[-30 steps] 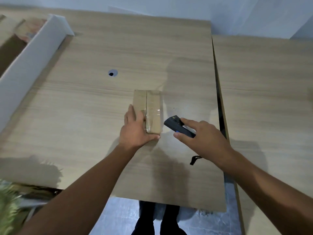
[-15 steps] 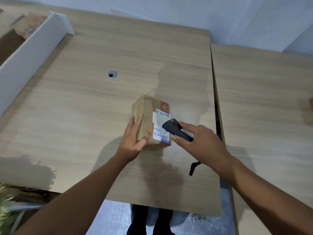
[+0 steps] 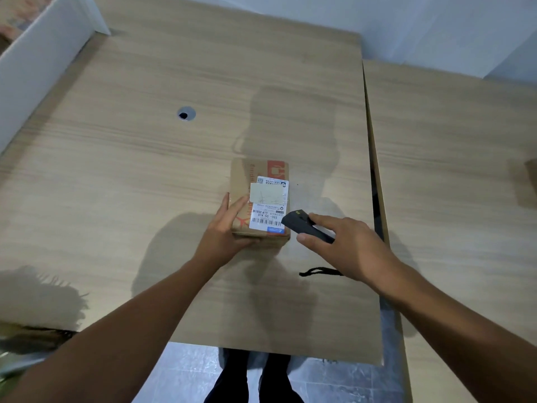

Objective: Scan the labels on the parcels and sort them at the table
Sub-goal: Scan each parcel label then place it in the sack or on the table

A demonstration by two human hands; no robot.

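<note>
Turned over since the earlier frames, the cardboard parcel now lies flat on the wooden table with its white shipping label facing up, barcode at the near end. The left hand cups the parcel's near-left corner, fingers along the side and thumb under the front edge. The right hand pinches a black handheld scanner, whose nose sits just beside the label's right edge, its wrist strap trailing on the table. The scan could miss: the scanner seems to point across the parcel at a shallow angle rather than down at the barcode. A pale patch stuck over the label's middle may also confuse reading.
</note>
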